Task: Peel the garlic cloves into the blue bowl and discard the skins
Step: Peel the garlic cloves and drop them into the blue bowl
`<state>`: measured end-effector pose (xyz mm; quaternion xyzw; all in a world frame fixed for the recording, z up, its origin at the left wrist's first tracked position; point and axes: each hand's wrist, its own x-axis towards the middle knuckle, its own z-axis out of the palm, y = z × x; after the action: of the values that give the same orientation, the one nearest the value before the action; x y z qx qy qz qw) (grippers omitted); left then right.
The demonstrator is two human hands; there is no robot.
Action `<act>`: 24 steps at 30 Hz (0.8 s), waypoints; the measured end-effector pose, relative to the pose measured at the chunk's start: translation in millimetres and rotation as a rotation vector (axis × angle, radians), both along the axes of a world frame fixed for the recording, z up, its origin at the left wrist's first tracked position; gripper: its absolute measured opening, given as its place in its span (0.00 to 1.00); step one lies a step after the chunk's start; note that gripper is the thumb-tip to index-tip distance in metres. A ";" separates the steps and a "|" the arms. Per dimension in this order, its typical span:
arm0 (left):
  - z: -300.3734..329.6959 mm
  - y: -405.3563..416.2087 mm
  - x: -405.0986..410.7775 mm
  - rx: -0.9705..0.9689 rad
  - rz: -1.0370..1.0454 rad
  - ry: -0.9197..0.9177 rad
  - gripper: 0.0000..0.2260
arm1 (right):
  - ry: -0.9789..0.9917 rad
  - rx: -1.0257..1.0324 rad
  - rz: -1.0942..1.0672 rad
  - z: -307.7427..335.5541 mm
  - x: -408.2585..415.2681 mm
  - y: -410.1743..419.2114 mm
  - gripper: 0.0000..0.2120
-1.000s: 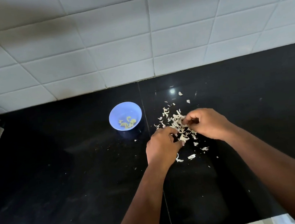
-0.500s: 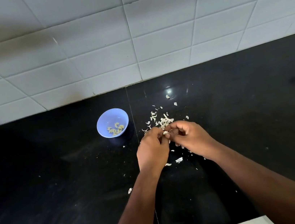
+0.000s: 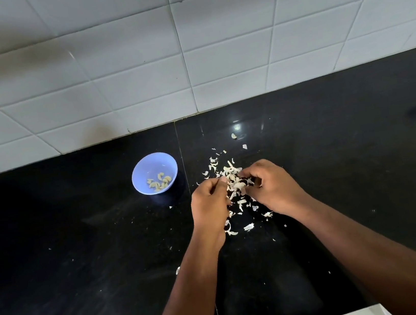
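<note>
- A bowl (image 3: 154, 173) is set on the counter (image 3: 81, 255), near the tiled wall (image 3: 136, 74); peeled cloves (image 3: 159, 182) are held in it.
- Skins (image 3: 231, 178) are scattered just right of the bowl.
- The left hand (image 3: 209, 205) is curled over the skins; whether anything is pinched cannot be told.
- The right hand (image 3: 272, 188), beyond the left from the bowl, is curled too, fingertips in the skins; its hold cannot be told.

Peeled cloves (image 3: 159, 183) in blue bowl (image 3: 140, 170) — skins (image 3: 234, 180) beside
</note>
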<state>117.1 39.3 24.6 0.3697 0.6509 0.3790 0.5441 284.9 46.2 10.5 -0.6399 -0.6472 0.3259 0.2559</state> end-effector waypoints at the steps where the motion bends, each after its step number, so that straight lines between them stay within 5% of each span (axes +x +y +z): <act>1: 1.3 0.8 1.7 -0.035 0.026 -0.091 0.07 | 0.042 0.047 -0.009 1.2 -2.4 -0.9 0.14; 5: 10.7 4.4 5.2 -0.167 0.075 -0.381 0.08 | 0.316 0.140 -0.099 7.9 -14.6 -4.2 0.09; 13: 14.7 8.0 11.3 -0.214 0.049 -0.393 0.12 | 0.483 0.188 -0.112 10.3 -16.1 -5.2 0.08; 24: 17.4 9.0 20.2 -0.156 0.134 -0.555 0.04 | 0.766 0.052 -0.247 21.6 -11.1 3.4 0.07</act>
<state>137.3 48.4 42.0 0.1653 0.5275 0.4493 0.7019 273.9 49.6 32.1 -0.5384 -0.4311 0.4911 0.5321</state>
